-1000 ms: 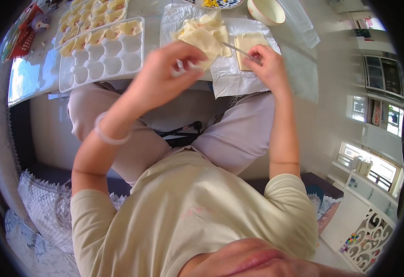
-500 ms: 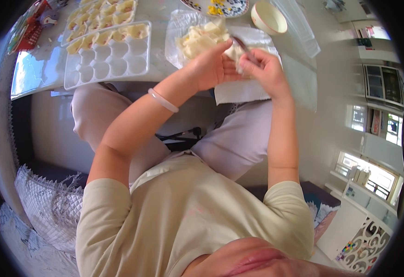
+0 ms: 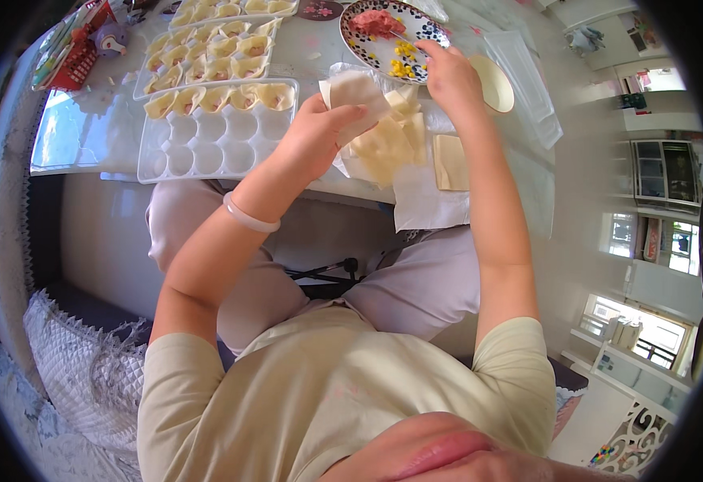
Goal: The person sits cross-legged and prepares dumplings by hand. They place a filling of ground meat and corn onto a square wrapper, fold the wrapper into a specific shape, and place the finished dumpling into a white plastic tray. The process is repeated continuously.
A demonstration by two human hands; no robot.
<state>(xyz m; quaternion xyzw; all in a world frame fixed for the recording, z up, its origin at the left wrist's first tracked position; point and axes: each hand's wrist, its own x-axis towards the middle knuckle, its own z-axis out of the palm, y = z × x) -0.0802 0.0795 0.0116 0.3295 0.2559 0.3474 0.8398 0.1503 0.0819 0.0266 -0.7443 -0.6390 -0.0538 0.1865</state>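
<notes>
While left hand [image 3: 319,132] cups wrapper [image 3: 357,88].

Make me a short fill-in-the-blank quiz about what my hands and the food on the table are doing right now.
1. The left hand holds a square dumpling ____.
2. The right hand reaches over the patterned ____, which carries pink meat and yellow corn.
3. The nearer white tray has folded dumplings only in its ____ row.
4. A pale bangle sits on the ____ wrist.

Missing words: wrapper; plate; far; left
</notes>
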